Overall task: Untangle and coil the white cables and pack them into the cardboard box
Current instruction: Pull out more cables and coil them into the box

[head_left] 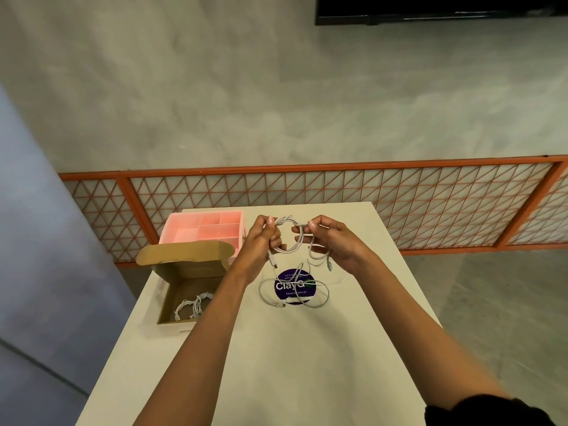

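Between our left hand (261, 238) and right hand (332, 241), both pinching it, we loop a white cable (289, 238). Next it goes left into the cardboard box (190, 290).

Two hands (261, 238) (335, 241), three white cable bundles (284, 249) (264, 295) (193, 304), one cardboard box (184, 272), one pink tray (184, 233).
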`<state>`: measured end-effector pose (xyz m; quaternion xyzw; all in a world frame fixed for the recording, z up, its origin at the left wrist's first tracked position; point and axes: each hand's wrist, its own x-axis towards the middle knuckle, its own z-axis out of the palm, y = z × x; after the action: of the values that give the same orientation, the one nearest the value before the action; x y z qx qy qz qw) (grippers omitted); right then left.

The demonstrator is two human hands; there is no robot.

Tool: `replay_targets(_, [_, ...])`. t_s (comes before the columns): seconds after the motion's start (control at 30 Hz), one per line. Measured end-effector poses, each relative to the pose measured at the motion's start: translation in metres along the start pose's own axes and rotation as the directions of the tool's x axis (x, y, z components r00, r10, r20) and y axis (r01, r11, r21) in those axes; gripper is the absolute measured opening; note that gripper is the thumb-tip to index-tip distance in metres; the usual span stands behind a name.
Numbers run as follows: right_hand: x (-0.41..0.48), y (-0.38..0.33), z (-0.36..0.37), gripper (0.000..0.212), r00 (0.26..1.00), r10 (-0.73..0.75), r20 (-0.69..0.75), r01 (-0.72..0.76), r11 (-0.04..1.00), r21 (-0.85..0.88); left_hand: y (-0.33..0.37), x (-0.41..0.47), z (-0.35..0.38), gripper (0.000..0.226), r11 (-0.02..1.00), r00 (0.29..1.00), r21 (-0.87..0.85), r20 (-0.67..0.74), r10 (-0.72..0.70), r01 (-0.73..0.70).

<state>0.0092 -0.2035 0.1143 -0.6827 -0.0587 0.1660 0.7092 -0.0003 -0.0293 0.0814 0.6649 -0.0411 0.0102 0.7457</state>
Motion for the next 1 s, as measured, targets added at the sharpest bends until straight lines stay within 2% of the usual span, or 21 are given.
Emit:
replay_targets(0.17, [0.002,-0.002,-0.005,0.024,0.998,-0.018,-0.053,0.019,1.0,0.014,0.009,0.0,-0.008,0.014,0.999,0.99,-0.028,0.137,-0.038,0.042])
replay_targets(0.23, [0.002,-0.003,-0.007,0.023,0.998,-0.026,-0.05,0.026,1.0,0.003,0.013,-0.001,-0.006,0.015,0.998,0.988,-0.029,0.146,-0.055,0.059])
replay_targets(0.33, [0.002,-0.004,-0.007,0.023,0.999,-0.032,-0.036,0.033,0.999,0.031,0.021,-0.001,0.005,0.021,0.989,0.995,-0.123,0.061,-0.078,0.085])
replay_targets(0.4, [0.002,-0.004,-0.007,0.022,0.999,-0.04,-0.032,0.041,0.999,0.033,0.025,-0.001,0.012,0.017,0.976,0.995,-0.197,0.004,-0.098,0.097])
replay_targets(0.43, [0.001,-0.005,-0.008,0.022,0.999,-0.047,-0.024,0.048,0.999,0.023,0.025,-0.001,0.014,0.01,0.983,0.997,-0.167,-0.017,-0.079,0.075])
replay_targets(0.47, [0.0,-0.006,-0.008,0.02,0.998,-0.055,-0.01,0.055,0.998,0.007,0.023,0.0,0.015,0.007,0.997,0.998,-0.061,-0.039,-0.039,0.037])
replay_targets(0.53, [-0.002,-0.009,-0.009,0.017,0.997,-0.072,0.024,0.073,0.997,-0.039,0.019,0.0,0.015,0.021,0.991,0.997,0.123,-0.043,0.058,-0.053])
replay_targets(0.63, [-0.005,-0.012,-0.011,0.014,0.994,-0.091,0.055,0.096,0.991,-0.093,0.018,0.0,0.017,0.02,0.99,0.99,0.073,-0.069,0.126,-0.121])
replay_targets(0.7, [-0.008,-0.011,-0.013,0.014,0.994,-0.094,0.056,0.102,0.983,-0.151,0.02,0.001,0.019,0.017,0.991,0.987,0.066,-0.102,0.125,-0.119])
replay_targets(0.9, [-0.01,-0.008,-0.016,0.039,0.994,-0.109,-0.005,0.099,0.918,-0.385,0.019,0.003,0.02,0.013,0.992,0.963,0.044,-0.237,0.129,-0.122])
replay_targets(1.0, [-0.013,-0.004,-0.028,0.037,0.989,-0.113,0.094,0.143,0.89,-0.433,0.019,0.006,0.014,0.013,0.994,0.95,0.017,-0.293,0.104,-0.104])
